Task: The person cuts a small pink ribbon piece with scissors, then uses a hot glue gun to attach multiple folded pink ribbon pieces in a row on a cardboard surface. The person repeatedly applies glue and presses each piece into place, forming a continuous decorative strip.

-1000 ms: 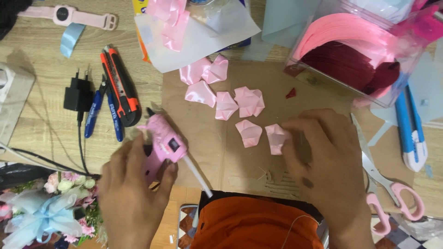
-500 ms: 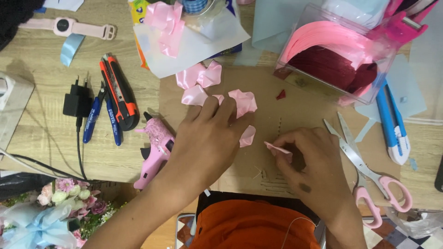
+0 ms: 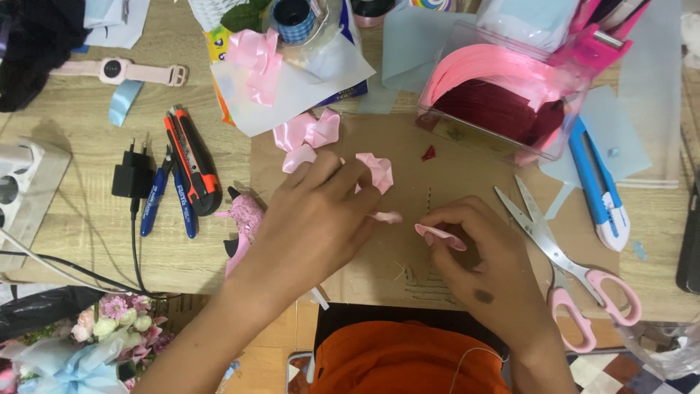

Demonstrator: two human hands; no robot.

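My right hand (image 3: 477, 252) pinches a small folded pink ribbon petal (image 3: 440, 234) between thumb and fingers above the brown cardboard mat (image 3: 467, 164). My left hand (image 3: 317, 219) reaches across the mat and its fingertips grip another pink petal (image 3: 386, 217). More folded pink ribbon petals (image 3: 306, 133) lie beyond my left hand, one (image 3: 377, 169) right by its fingers. The pink glue gun (image 3: 244, 219) lies on the table under my left wrist, partly hidden.
Pink-handled scissors (image 3: 576, 281) lie to the right, a blue box cutter (image 3: 598, 186) beyond them. A clear box of pink ribbon (image 3: 503, 87) stands at back right. An orange cutter (image 3: 191, 162), blue pliers (image 3: 164, 197), a black plug (image 3: 133, 175) and a pink watch (image 3: 120, 71) lie left.
My left hand let go of the glue gun, which now lies on the table, and reached right to the petals. My right hand lifted one petal off the mat.
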